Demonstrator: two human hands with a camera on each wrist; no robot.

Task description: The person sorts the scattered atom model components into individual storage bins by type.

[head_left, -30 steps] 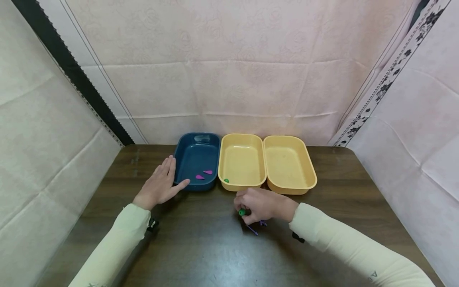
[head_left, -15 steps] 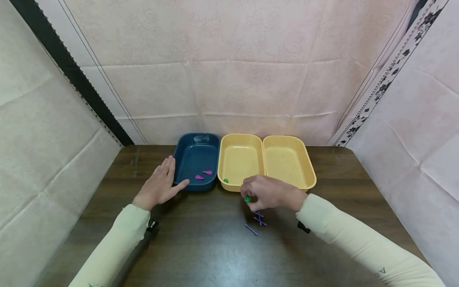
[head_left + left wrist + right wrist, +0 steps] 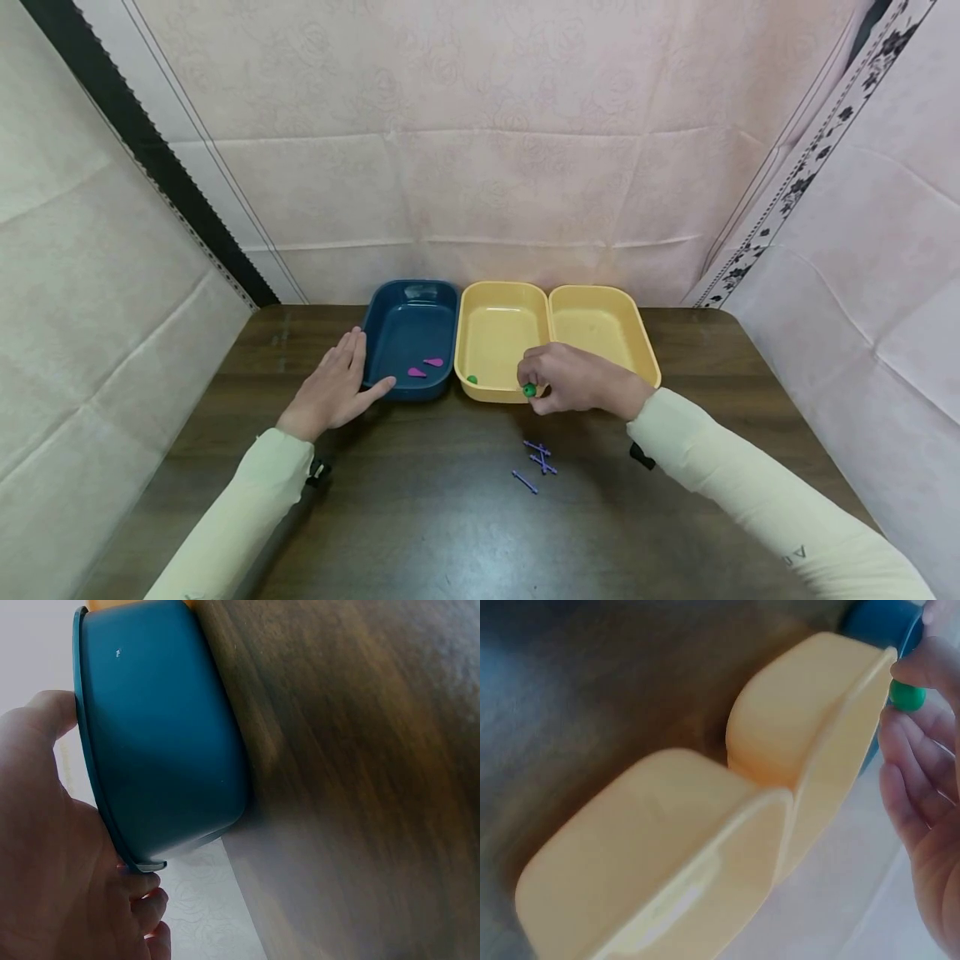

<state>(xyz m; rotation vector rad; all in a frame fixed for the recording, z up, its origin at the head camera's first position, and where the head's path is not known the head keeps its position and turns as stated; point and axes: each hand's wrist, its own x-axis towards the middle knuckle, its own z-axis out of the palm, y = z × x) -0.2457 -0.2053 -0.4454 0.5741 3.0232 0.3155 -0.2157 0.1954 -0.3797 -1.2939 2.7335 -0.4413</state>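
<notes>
Between thumb and fingers my right hand [image 3: 573,379] pinches a small round green bead [image 3: 529,390], over the near right rim of the middle yellow tray [image 3: 504,287]. The right wrist view shows the bead [image 3: 907,696] in the fingertips, above that tray's rim. A second green piece [image 3: 472,379] lies in the tray's near left corner. My left hand [image 3: 333,387], fingers straight, rests along the left rim of the blue tray [image 3: 412,292]. Two pink teardrop-shaped pieces [image 3: 432,362] lie inside the blue tray. Several thin purple sticks [image 3: 542,458] with knobbed ends lie on the table in front.
Another yellow tray [image 3: 600,321] stands on the right, touching the middle one and partly behind my right hand. All three trays line the far edge of the brown wooden table [image 3: 420,517]. Pale cloth [image 3: 480,183] hangs behind and on both sides.
My right hand has lifted the green bead from near the purple sticks and carried it away from me to the middle yellow tray's rim. The left hand stays still.
</notes>
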